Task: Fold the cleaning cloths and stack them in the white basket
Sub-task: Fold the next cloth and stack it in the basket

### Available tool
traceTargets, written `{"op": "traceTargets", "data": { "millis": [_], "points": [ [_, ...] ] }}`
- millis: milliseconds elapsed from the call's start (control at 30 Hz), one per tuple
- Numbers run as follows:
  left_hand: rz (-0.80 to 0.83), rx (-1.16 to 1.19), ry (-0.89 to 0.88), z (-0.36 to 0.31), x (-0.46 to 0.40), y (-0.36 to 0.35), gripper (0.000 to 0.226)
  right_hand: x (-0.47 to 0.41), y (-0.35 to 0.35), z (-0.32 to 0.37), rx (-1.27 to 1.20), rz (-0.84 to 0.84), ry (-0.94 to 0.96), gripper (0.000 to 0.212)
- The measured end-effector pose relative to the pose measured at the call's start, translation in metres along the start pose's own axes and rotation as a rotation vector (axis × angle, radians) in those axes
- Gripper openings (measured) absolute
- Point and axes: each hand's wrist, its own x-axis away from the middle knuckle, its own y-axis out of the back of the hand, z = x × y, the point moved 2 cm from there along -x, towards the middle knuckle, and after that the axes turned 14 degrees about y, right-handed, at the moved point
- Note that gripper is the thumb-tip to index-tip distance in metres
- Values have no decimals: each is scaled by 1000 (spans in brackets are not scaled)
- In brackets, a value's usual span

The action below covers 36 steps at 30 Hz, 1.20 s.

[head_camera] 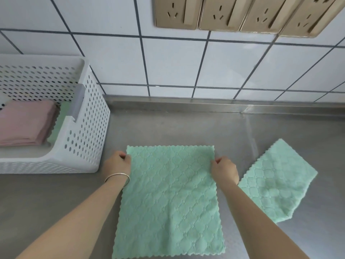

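Observation:
A green quilted cleaning cloth [169, 199] lies spread flat on the steel counter in front of me. My left hand [116, 164] pinches its left edge near the far corner. My right hand [225, 170] pinches its right edge near the other far corner. A second green cloth [276, 180] lies flat and askew to the right, partly under my right forearm. The white perforated basket [85, 128] stands at the left against the wall. Inside it lies a folded pink cloth [26, 122] on top of a folded green cloth [59, 122].
The steel counter [177, 128] runs back to a tiled wall [168, 62] with a raised steel lip. Several beige wall sockets [233, 14] hang above. A silver bangle [117, 177] circles my left wrist.

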Motion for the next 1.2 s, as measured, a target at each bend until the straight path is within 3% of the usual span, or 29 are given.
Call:
{"op": "traceTargets", "data": {
  "millis": [100,200,300,367,433,533,600,767,933,1100,1200],
  "points": [
    [-16,26,23,-3,4,3,22,6,4,2,-4,-59,20,12],
    [-1,119,-32,-1,22,8,26,27,8,8,71,-121,189,16],
    [-24,112,-396,19,64,-1,24,70,-13,12,188,-196,574,24],
    [-38,-78,-713,41,105,-20,32,106,-42,11,309,-192,803,36],
    [9,-270,-893,62,141,-40,46,134,-71,5,375,-126,933,43],
    [-1,-448,-917,92,150,-58,60,155,-89,-21,434,-23,890,59],
    [-32,-443,-888,108,138,-58,69,159,-84,-43,440,-22,805,66],
    [-19,-432,-783,133,118,-38,73,167,-68,-84,459,-42,673,70],
    [85,-505,-747,141,115,-25,81,171,-62,-91,530,-43,700,71],
    [93,-483,-1084,135,152,-23,70,184,-73,-78,614,-138,1016,57],
    [85,-410,-1221,128,167,-30,65,185,-72,-61,555,-77,1109,54]
  ]
}}
